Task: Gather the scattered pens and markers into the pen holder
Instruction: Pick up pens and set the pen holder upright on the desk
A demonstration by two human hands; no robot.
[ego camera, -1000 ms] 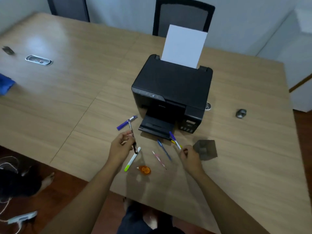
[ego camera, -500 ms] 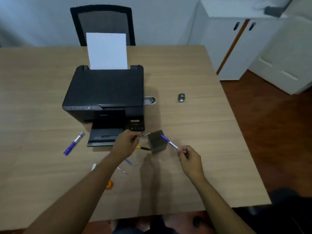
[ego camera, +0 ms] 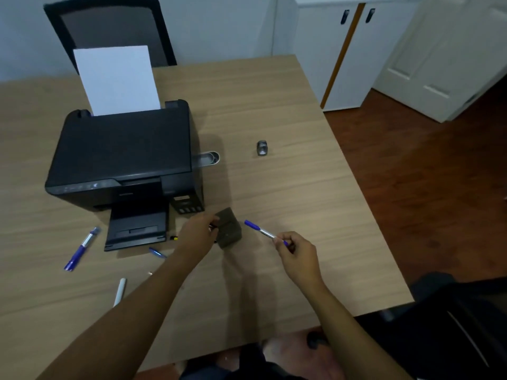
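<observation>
Both forearms bare, no sleeves, watch or rings visible on left hand [ego camera: 196,237] or right hand [ego camera: 297,252].

I cannot tell what my left hand [ego camera: 198,235] pinches beside the pen holder [ego camera: 229,227]; its fingers hide it.

Dim, bluish indoor light. Soft shadows fall on the desk [ego camera: 274,187] toward the viewer. Edges bow from wide-angle distortion; detail is slightly soft.

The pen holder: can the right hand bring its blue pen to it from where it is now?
Probably yes. The right hand holds the blue pen just right of the pen holder, with only bare table between. The left hand is at the holder's other side.
</observation>
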